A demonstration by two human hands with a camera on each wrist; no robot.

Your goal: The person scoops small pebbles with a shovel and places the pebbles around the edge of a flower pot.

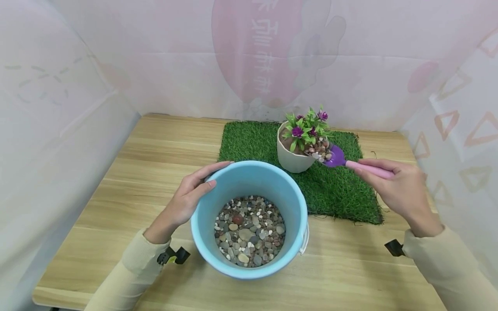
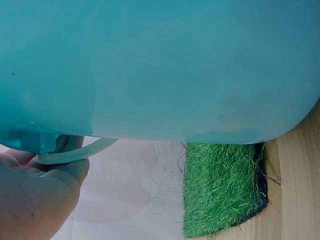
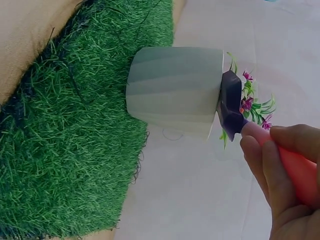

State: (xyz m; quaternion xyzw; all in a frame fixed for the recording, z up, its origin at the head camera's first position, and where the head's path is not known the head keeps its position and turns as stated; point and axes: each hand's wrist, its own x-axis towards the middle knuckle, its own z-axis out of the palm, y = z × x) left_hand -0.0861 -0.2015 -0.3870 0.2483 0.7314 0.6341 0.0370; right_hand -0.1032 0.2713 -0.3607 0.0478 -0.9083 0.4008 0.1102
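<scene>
My right hand point(image 1: 400, 185) grips the pink handle of a small purple trowel point(image 1: 335, 156), its blade loaded with pebbles point(image 1: 320, 149). That blade lies at the rim of a white flowerpot point(image 1: 295, 160), just beside a plant with purple flowers point(image 1: 297, 131). In the right wrist view the underside of the trowel point(image 3: 231, 102) overlaps the rim of the pot point(image 3: 175, 90). With thumb over the rim and fingers outside, my left hand point(image 1: 186, 201) holds a light blue bucket point(image 1: 299, 203). Mixed pebbles point(image 1: 249, 233) cover the bucket's bottom.
The pot stands on a green artificial turf mat point(image 1: 338, 198), behind and right of the bucket on a wooden table point(image 1: 148, 160). A white bail handle point(image 1: 305, 239) hangs at the bucket's right side. Printed cloth walls point(image 1: 175, 77) enclose the table's back and sides.
</scene>
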